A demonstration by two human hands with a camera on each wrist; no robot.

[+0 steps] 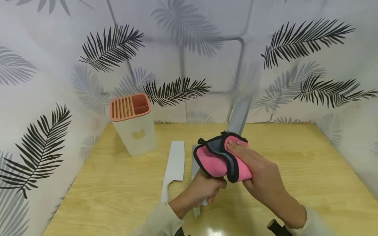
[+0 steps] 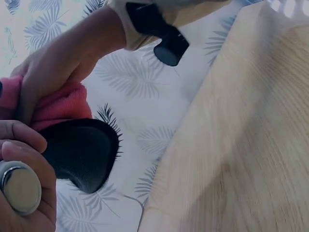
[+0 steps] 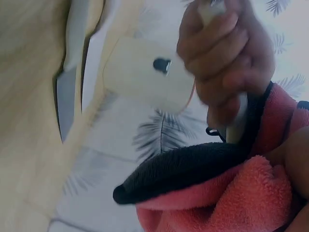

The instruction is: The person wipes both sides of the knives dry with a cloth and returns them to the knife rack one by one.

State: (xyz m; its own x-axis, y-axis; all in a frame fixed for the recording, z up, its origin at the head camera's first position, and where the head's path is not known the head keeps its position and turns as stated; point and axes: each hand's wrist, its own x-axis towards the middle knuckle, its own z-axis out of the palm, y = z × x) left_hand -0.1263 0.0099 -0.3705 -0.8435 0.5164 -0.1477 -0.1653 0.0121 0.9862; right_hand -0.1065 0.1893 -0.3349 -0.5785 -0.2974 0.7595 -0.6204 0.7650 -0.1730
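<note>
My left hand (image 1: 203, 186) grips the pale handle (image 3: 235, 123) of a kitchen knife, whose long grey blade (image 1: 239, 113) points up and away over the table. A pink and dark grey cloth (image 1: 211, 163) with black edging is folded about the blade near the handle. My right hand (image 1: 262, 172) holds this cloth against the blade, fingers on top; the part of the blade under it is hidden. Left of my hands a white cleaver (image 1: 175, 160) lies flat. Another knife (image 1: 195, 164) lies partly hidden beneath my left hand and the cloth.
A white knife holder (image 1: 136, 136) with an orange slotted top stands at the back left of the wooden table (image 1: 112, 183). Behind the table hangs a leaf-patterned sheet (image 1: 200, 65). At the lower edge a black wrist mount (image 1: 279, 227) shows near my right sleeve.
</note>
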